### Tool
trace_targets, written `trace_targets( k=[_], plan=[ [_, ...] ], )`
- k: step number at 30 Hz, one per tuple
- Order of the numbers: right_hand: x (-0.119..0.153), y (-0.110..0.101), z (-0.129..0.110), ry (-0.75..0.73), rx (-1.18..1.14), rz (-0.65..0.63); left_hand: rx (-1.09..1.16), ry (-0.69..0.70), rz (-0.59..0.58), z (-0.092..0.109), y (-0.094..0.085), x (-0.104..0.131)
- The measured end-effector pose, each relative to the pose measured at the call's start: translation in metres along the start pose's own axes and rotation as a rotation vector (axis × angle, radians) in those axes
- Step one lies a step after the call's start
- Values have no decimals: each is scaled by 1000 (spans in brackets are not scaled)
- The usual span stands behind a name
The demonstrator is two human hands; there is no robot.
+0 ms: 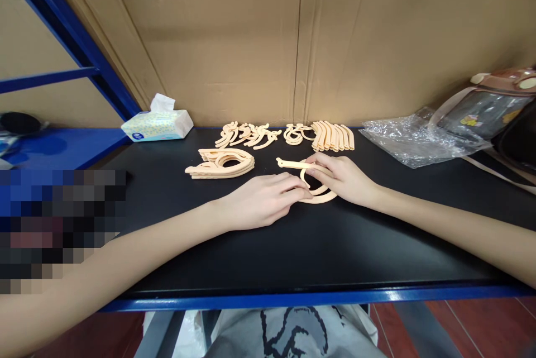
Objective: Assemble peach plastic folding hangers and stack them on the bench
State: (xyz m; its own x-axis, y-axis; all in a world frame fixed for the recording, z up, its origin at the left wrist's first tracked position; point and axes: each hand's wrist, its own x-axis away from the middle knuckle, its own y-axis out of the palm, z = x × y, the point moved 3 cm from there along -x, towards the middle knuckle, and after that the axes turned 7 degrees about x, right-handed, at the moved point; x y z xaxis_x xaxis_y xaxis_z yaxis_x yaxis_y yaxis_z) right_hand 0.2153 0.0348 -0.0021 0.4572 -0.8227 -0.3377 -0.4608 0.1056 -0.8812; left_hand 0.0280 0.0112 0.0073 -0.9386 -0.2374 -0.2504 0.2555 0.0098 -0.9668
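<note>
Tissues [162, 103] poking from a patterned soft pack [161, 126] at the far left corner of the worktop [293, 257]. Along the far edge, in order from left to right: scattered small curved pieces [263, 135], all beige; hook-like pieces [295, 135]; then a row of curved arms [334, 137], packed side by side. Near the far right corner, a crumpled clear plastic bag [419, 137], just beside a strapped bottle [492, 106] and a dark object [519, 137] cut off by the view. Nearer the middle, just beyond the fingers, a layered stack [226, 172] of flat beige pieces.

Between the 2 hands, right of the worktop's middle, a beige bar [293, 165] above a curved beige frame [321, 198]; cannot tell whether joined. Right hand [349, 178] closed in a pinch on the bar, forearm crossing toward the right edge. Left hand [266, 201] part-curled, fingertips against the frame; cannot tell whether gripping it.

Black, smooth surface, bordered by a blue strip [293, 298] at the near edge. Brown cardboard [226, 51] upright behind the far edge, blue metal framing [62, 23] at left. Below the near edge, printed grey cloth [251, 335] and reddish floor [486, 327].
</note>
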Motion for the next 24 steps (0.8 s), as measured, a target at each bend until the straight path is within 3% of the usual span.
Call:
trace_targets(
  k=[24],
  plan=[
    [1, 2, -2, -65, 37, -27, -42, -12, 34, -1, -1, -2]
  ],
)
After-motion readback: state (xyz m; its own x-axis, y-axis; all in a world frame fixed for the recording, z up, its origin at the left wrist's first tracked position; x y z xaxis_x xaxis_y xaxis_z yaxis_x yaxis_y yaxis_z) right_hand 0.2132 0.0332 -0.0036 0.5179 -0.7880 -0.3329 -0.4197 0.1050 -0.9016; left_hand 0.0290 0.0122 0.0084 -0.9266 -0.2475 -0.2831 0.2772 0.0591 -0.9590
